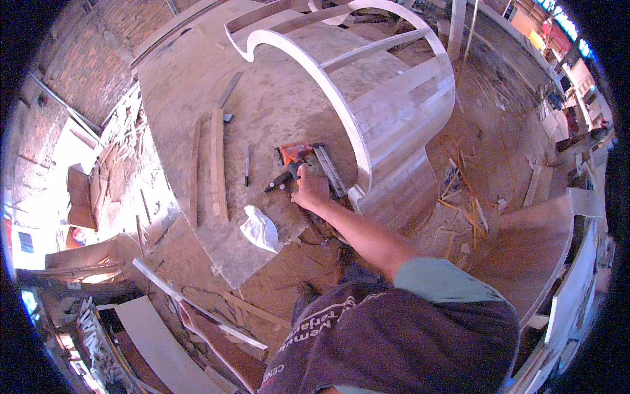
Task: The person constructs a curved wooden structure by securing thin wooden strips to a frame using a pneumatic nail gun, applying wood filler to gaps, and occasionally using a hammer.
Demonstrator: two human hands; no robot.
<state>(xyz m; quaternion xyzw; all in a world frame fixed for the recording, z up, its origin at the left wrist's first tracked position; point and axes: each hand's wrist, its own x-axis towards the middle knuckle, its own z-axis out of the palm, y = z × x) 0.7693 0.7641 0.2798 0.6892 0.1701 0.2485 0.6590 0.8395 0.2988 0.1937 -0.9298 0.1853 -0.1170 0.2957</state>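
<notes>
Orange and black nail gun (296, 155) in the right hand (311, 189), fingers clamped round the handle, arm stretched forward; gun sits over the large flat sheet (275, 105) on the ground, just left of the curved wooden frame's near end, slim magazine angled toward that frame, can't tell whether the gun touches the sheet. Left hand (189, 318) low at left, by the person's side, on a long pale wooden strip (213, 318); fingers look closed on it, small and dim, exact grip unclear; strip runs slanting, upper end to the left, lower end near the shirt. Curved wooden frame (397, 121) stands at upper right of the sheet, pale bent rim, planks side by side along its curved side, crossbars between rims. White crumpled bag (260, 228) lies on the sheet, left of the right forearm. Marker pen (247, 165) lies left of the gun, apart from it. Further left, two narrow wooden slats (218, 164) lie roughly parallel, slight gap between. Orange hose (462, 172) loops over scrap-strewn ground right of the frame; curved brown panel (525, 246) stands at far right, long white board (159, 345) at lower left
</notes>
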